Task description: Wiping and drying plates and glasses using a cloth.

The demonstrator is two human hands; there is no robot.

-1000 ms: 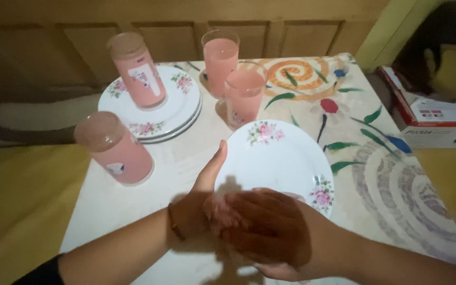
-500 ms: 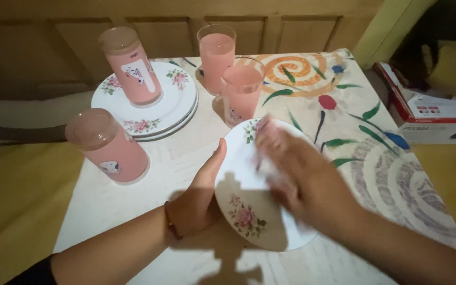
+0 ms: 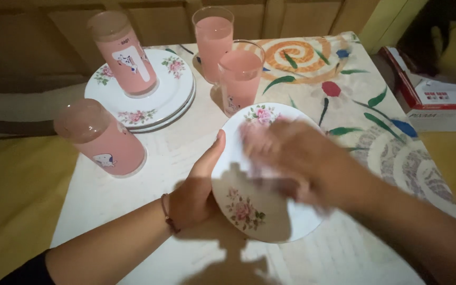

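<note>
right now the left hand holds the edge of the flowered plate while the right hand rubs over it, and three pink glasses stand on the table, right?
Not quite: the head view shows four pink glasses, not three. The left hand does hold the flowered plate at its edge while the right hand moves over it.

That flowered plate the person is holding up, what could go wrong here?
The plate is tilted, held at its edge by the left hand alone while the blurred right hand moves across it; it might slip. Two full pink glasses stand just beyond its far rim, so a nudge could tip them. Another glass lies close to the left arm.
</note>
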